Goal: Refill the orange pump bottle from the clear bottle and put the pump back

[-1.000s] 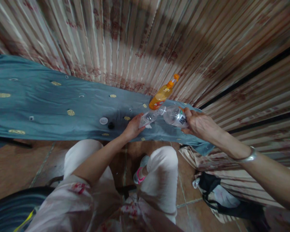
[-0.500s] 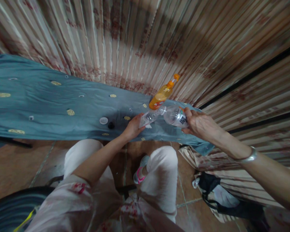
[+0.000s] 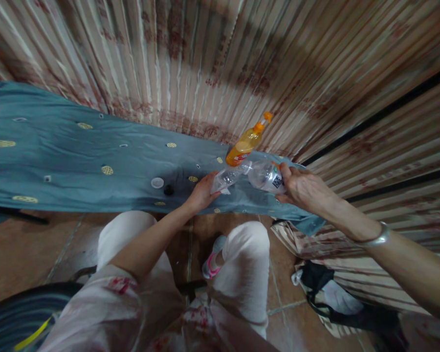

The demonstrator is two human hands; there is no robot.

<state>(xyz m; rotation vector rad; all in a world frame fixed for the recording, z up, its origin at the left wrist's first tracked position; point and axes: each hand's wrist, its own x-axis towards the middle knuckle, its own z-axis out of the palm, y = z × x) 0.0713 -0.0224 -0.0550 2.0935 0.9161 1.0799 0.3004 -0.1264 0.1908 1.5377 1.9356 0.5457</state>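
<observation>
My left hand (image 3: 204, 192) is closed round the lower part of a clear plastic bottle (image 3: 225, 179), which tilts up to the right. My right hand (image 3: 302, 186) grips a larger clear bottle (image 3: 263, 175) with a printed label, held on its side. The two bottles' necks meet between my hands; whether any liquid passes there I cannot tell. Just behind them stands an orange pump bottle (image 3: 245, 146) of yellow-orange liquid. Left of my left hand, a white round cap (image 3: 157, 183) and a small black cap (image 3: 168, 189) lie on the cloth.
A blue-green cloth (image 3: 62, 151) with yellow patterns covers the narrow table. Behind it hangs a pleated curtain (image 3: 190, 68), crossed by dark bars at right. Below are my knees, a tiled floor (image 3: 286, 313) and a black bag (image 3: 317, 278).
</observation>
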